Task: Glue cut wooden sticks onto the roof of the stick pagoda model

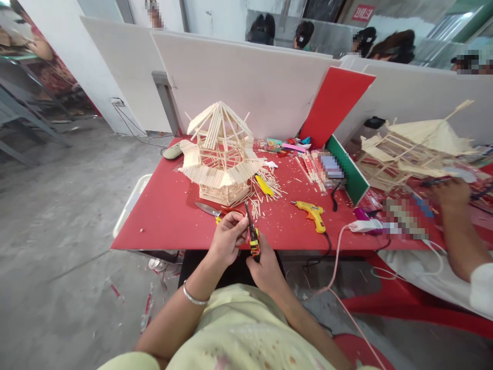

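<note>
My right hand (265,264) is closed round the handles of black-and-yellow pliers (253,237), whose dark jaws point up and away from me. Close beside the jaws, my left hand (230,237) is closed in a pinch; what is between the fingertips is too small to make out. Just beyond both hands stands a wooden-stick pavilion model (221,159) with a pointed, partly covered roof. A pair of scissors (208,208) lies in front of it, partly hidden by my left hand. Short sticks (269,180) and a yellow-handled tool (264,186) lie to the model's right.
On the red table (154,216), a yellow glue gun (314,215) lies right of my hands, its cord over the edge. A green divider (348,169) stands farther right. Beyond it are another stick model (412,149) and another person's hand (450,198). White boards (246,82) stand behind.
</note>
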The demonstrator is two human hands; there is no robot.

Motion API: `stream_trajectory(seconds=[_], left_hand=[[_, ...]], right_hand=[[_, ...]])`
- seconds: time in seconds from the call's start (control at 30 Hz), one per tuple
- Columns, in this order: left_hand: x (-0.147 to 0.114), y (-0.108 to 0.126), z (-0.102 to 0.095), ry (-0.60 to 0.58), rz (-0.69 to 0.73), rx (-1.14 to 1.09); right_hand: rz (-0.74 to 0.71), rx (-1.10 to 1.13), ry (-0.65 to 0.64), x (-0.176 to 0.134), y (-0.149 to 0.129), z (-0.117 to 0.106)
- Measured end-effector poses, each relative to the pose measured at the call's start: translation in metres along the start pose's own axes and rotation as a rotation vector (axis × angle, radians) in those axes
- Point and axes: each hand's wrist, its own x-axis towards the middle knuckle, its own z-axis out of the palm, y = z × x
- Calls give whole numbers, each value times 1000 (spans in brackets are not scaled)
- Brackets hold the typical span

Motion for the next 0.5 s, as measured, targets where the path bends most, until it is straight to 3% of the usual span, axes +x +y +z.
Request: stream_trajectory(seconds=[0.27,0.5], left_hand=[[-3,1,-3,-38,-26,-29],[-5,0,0,-92,-26,-105]], right_hand=[[1,34,0,-2,0,-1],[109,212,-36,-2,-3,-1]])
